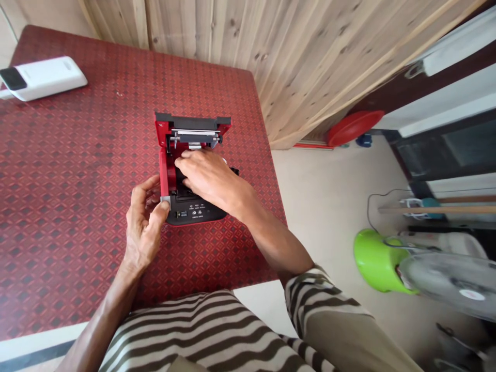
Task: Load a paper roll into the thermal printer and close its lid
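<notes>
A small red and black device (pixel 196 212), its lid raised at the back, rests on the red patterned table (pixel 96 155). A roller bar and metal strip show under the lid. My left hand (pixel 145 222) grips the device's left side, with the thumb on a grey corner at the front. Inside the open compartment are the fingers of my right hand (pixel 209 178), reaching in from the right. Its fingertips are partly hidden, and what they hold, if anything, cannot be made out. Small buttons and lights sit on the black front panel.
A white power bank (pixel 50 77) with a dark end lies at the table's back left. Wooden panelling (pixel 217 31) stands behind the table. On the floor to the right are a green stool (pixel 377 263), a fan (pixel 445 279) and a red basin (pixel 354 128).
</notes>
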Available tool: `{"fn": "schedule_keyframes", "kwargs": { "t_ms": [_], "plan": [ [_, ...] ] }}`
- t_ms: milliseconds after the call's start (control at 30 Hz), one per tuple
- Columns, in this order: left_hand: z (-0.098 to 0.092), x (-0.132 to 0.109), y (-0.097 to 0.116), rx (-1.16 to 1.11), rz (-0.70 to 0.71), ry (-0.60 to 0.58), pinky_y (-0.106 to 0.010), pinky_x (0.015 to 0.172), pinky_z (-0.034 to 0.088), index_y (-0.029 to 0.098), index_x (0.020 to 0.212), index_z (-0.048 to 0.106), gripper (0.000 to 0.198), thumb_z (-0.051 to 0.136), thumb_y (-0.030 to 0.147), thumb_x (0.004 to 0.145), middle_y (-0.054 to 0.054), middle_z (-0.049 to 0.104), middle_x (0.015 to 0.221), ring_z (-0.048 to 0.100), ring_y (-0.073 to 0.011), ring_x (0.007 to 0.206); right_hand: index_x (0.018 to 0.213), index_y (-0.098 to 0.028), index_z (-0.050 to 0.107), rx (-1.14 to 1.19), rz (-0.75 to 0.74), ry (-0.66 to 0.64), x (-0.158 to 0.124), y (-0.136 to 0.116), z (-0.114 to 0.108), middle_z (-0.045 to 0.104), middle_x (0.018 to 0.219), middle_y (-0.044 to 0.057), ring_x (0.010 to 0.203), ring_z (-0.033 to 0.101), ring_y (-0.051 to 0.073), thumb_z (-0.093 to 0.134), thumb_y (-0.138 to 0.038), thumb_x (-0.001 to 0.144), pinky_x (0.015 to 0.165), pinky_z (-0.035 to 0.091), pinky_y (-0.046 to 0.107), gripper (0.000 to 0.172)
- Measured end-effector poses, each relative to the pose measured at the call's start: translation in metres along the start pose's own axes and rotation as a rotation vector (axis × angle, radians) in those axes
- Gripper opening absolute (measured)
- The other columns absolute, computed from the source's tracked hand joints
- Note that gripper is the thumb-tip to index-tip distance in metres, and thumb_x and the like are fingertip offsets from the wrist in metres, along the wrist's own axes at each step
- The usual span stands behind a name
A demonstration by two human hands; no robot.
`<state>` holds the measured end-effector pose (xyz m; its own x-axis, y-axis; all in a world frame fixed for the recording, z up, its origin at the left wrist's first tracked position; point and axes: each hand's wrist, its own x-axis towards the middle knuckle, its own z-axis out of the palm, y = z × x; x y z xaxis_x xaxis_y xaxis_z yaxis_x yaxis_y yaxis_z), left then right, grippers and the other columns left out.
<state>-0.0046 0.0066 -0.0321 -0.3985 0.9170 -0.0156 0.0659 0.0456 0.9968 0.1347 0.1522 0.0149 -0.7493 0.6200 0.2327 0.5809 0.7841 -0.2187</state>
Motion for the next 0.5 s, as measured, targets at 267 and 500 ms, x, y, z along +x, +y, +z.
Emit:
{"fn": "schedule_keyframes", "kwargs": {
  "t_ms": [267, 500],
  "plan": [
    [-0.001, 0.000, -0.002, 0.044, 0.012, -0.008, -0.042, 0.098, 0.056, 0.023, 0.147, 0.067, 0.056, 0.068, 0.051, 0.098, -0.011, 0.073, 0.128, 0.070, -0.0282, 0.112, 0.113, -0.019, 0.075, 0.075, 0.042, -0.065, -0.031, -0.014, -0.057, 0.082, 0.112, 0.007, 0.108, 0.076, 0.024, 0.075, -0.015, 0.102, 0.092, 0.060, 0.037, 0.012],
    [-0.005, 0.005, -0.010, 0.099, 0.047, 0.008, -0.039, 0.095, 0.057, 0.025, 0.145, 0.069, 0.054, 0.066, 0.046, 0.096, -0.007, 0.077, 0.124, 0.071, -0.0255, 0.108, 0.122, -0.031, 0.080, 0.617, 0.377, 0.316, -0.132, 0.015, -0.064, 0.083, 0.111, 0.001, 0.098, 0.074, 0.024, 0.092, -0.035, 0.091, 0.086, 0.060, 0.042, 0.033]
  ]
}}
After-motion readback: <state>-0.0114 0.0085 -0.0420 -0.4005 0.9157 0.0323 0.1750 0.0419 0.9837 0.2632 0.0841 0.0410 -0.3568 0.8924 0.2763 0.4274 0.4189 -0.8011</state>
